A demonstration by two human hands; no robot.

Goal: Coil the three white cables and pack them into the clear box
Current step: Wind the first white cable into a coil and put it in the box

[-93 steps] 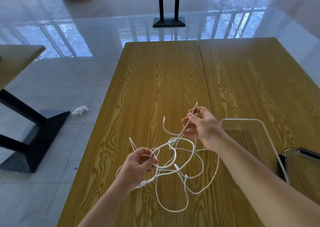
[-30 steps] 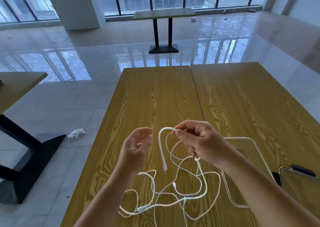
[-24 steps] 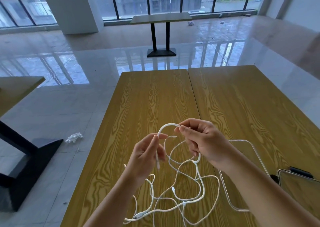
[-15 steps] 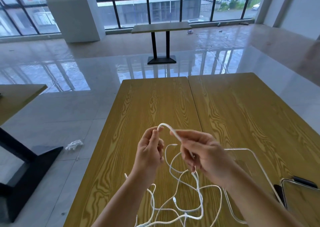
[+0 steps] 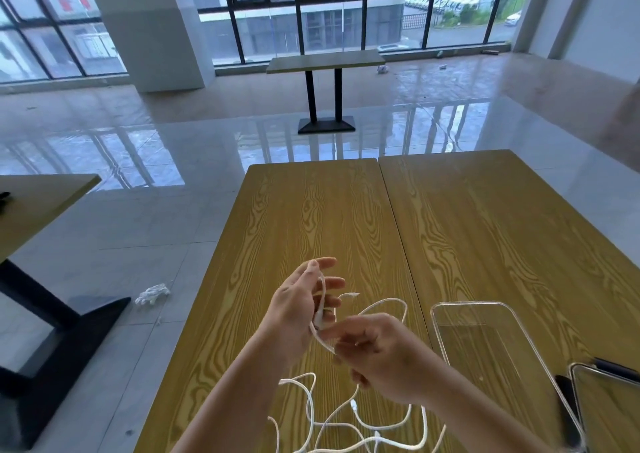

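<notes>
- A thin, round white cable (image 5: 322,300) loops across the left hand (image 5: 300,309), thumb pressing it to nearly straight fingers (image 5: 330,283).
- Right hand (image 5: 375,352) pinches its lower run.
- Remaining cables (image 5: 346,418) lie tangled below both hands on the grained wooden table (image 5: 311,217).
- The rounded clear box (image 5: 485,345) sits right of the right fingers.

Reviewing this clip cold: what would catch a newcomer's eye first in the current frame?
The two bare hands raised over the yellow wood-grain table: the left hand holds a loop of thin white cable over its fingers while the right hand pinches the same cable just below. More loose white cable sprawls in a tangle on the table beneath them, and the clear plastic box stands at the right, with no cable in it.
</notes>
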